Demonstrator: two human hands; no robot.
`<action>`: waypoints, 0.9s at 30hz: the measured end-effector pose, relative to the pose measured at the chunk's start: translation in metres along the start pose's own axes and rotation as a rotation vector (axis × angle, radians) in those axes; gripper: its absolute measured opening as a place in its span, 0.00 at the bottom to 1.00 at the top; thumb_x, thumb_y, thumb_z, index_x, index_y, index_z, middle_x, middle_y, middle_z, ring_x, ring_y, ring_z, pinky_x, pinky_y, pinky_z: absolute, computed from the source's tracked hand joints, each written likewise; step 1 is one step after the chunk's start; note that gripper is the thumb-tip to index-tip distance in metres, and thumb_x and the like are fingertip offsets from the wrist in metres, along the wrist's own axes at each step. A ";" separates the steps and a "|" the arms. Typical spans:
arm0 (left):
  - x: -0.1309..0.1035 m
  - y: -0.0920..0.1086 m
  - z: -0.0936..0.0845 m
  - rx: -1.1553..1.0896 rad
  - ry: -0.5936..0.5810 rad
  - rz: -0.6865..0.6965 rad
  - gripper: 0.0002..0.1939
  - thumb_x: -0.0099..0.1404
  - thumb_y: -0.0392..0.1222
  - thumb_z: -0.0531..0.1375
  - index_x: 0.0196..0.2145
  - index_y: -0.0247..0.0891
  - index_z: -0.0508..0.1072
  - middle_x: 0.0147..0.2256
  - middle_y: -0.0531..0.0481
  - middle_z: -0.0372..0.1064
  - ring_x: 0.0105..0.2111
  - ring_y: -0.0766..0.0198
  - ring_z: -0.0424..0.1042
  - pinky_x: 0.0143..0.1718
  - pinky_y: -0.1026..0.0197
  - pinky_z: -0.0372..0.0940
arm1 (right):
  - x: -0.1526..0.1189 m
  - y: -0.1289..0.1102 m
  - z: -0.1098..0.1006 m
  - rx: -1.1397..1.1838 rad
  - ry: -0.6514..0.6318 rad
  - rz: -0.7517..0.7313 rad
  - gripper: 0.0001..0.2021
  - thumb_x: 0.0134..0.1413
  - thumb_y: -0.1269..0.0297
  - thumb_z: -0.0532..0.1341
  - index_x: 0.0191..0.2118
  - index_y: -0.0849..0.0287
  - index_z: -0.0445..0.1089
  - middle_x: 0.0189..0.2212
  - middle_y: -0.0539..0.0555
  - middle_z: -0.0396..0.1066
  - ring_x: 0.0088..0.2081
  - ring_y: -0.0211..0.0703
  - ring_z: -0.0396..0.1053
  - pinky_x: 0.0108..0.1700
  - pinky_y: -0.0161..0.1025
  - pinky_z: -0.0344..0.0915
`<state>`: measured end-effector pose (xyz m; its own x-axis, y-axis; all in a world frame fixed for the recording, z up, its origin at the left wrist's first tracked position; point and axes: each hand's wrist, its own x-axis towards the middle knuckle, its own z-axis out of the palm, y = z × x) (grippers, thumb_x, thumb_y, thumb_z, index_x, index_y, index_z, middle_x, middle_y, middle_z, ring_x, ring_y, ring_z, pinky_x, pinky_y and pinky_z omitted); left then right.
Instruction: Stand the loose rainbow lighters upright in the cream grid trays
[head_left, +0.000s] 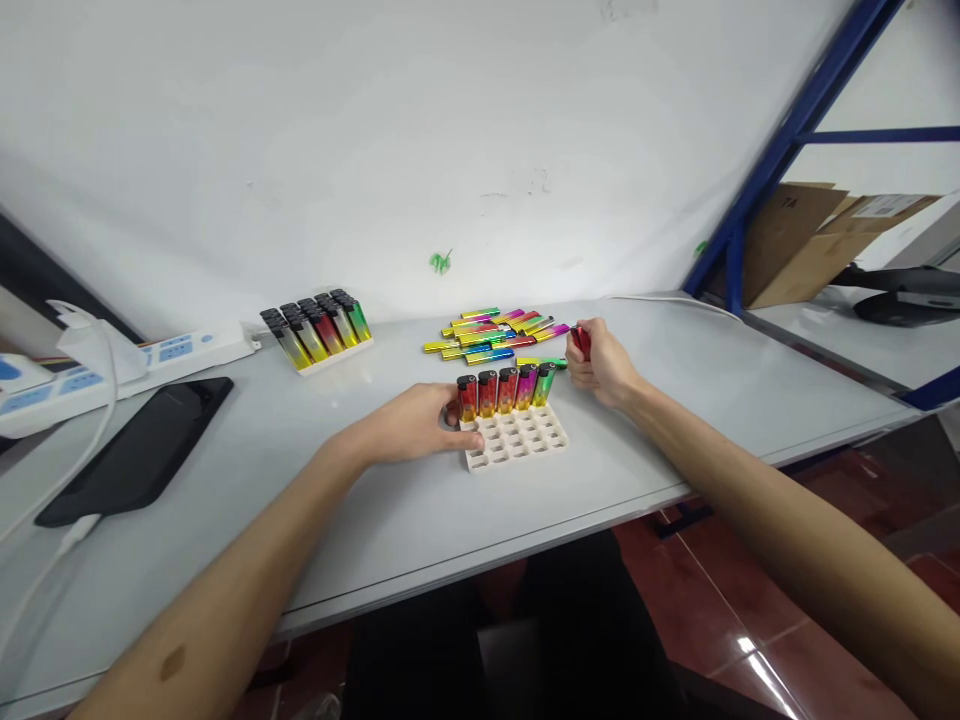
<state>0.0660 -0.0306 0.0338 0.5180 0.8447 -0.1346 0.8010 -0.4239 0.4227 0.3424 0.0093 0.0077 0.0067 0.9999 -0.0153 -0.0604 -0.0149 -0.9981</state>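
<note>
A white tray (517,440) with rows of holes lies near the table's front edge. Several lighters (507,390) with black tops stand upright in its back row, and its front rows show bare holes. My left hand (431,425) grips the tray's left side, thumb on top. To the right of the tray, my right hand (600,362) is closed around a red lighter (581,341), held above the table. Behind the tray, shiny multicoloured lighters (487,338) lie in a loose pile.
Filled with upright lighters, a second tray (337,358) stands back left. A black phone (142,450) on a white cable and a power strip (165,352) are at the left. Cardboard boxes (795,245) sit behind a blue frame (750,190) at right.
</note>
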 end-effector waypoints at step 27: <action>0.002 0.000 0.007 -0.085 0.074 0.083 0.19 0.61 0.59 0.59 0.35 0.39 0.68 0.35 0.49 0.71 0.33 0.59 0.69 0.32 0.60 0.58 | -0.007 -0.004 0.003 -0.190 -0.065 -0.204 0.23 0.57 0.38 0.57 0.28 0.56 0.65 0.21 0.48 0.61 0.22 0.36 0.57 0.26 0.37 0.57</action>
<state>0.0691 -0.0317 0.0279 0.5556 0.8309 -0.0305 0.7260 -0.4670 0.5049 0.3396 0.0020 0.0116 -0.0650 0.9806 0.1849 0.1233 0.1918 -0.9737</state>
